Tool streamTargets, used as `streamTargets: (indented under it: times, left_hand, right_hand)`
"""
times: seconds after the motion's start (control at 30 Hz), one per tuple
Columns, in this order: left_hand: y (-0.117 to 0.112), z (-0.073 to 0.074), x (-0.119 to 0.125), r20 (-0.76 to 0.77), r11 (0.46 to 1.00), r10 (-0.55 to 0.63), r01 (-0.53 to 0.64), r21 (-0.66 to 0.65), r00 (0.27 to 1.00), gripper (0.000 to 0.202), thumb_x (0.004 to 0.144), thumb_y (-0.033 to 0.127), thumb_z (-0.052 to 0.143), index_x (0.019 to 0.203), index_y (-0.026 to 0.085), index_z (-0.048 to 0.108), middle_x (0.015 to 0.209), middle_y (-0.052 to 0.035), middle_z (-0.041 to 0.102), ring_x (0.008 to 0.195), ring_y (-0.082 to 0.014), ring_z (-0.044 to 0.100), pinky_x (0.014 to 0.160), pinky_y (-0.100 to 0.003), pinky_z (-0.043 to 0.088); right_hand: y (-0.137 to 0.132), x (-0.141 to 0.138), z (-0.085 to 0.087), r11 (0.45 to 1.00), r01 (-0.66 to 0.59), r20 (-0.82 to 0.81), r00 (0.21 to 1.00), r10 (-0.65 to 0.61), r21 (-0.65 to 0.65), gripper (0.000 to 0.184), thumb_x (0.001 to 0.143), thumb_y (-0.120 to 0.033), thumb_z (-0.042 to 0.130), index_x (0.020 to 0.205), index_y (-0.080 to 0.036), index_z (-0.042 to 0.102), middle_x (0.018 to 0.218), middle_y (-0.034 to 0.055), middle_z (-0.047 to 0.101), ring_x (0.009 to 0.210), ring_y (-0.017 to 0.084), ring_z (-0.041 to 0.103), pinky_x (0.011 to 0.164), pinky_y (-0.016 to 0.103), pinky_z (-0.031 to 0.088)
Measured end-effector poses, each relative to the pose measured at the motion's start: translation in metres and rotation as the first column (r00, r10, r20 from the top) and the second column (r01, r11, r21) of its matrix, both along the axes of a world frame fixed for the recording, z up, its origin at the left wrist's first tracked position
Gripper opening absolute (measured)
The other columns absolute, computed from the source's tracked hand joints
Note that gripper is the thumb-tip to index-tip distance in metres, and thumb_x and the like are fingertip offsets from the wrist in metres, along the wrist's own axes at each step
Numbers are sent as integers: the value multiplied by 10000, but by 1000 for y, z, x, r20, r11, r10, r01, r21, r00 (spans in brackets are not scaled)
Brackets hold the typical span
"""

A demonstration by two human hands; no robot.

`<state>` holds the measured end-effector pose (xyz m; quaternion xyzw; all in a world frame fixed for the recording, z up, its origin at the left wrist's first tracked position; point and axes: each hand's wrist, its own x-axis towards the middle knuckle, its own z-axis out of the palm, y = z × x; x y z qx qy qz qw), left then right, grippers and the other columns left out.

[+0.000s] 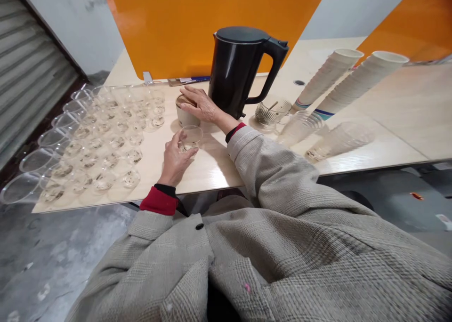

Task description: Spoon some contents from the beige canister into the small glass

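Observation:
A clear plastic cup (191, 134) stands at the front of the table with my left hand (176, 158) closed around its side. Small dark bits show at the bottom of that cup. Just behind it is a small pale canister (186, 118) with a brown top. My right hand (202, 106) reaches across the canister, fingers stretched out over its top and touching it; the hand partly covers the top. Rows of clear plastic cups (111, 159) fill the left side of the table, many with dark, leaf-like bits inside.
A black electric kettle (235, 70) stands behind my right hand. To its right are a clear pitcher (270, 112) with a utensil in it, leaning stacks of paper cups (360, 84) and nested clear cups (341, 140). An orange divider (169, 30) rises behind the table.

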<state>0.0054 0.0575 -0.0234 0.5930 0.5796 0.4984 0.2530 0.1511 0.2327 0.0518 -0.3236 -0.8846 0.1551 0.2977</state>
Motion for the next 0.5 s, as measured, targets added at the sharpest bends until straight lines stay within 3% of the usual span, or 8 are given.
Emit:
streamTargets:
  times: [0.3,0.5]
  left_hand:
    - [-23,11,7,-11,999,24,-25,-35,1000,679,752,360,864,1383,271,630,1358,-90,718,1174,-283,693,1081,-514,548]
    - [-26,8,5,-95,999,-18,15,-30,995,661,810,392,831,1409,251,589,1364,-108,712,1199,-280,695,1084,-502,554]
  right_hand:
    - [-4,7,-3,999,33,20,999,-33,5,802,1015,-770,436,1627,-256,502,1743,124,403,1637,358,302,1337,635,229]
    - [-8,13,-4,997,57,-23,998,-56,45,828,1001,-812,420,1620,-270,512,1753,118,388,1647,356,293,1345,619,215]
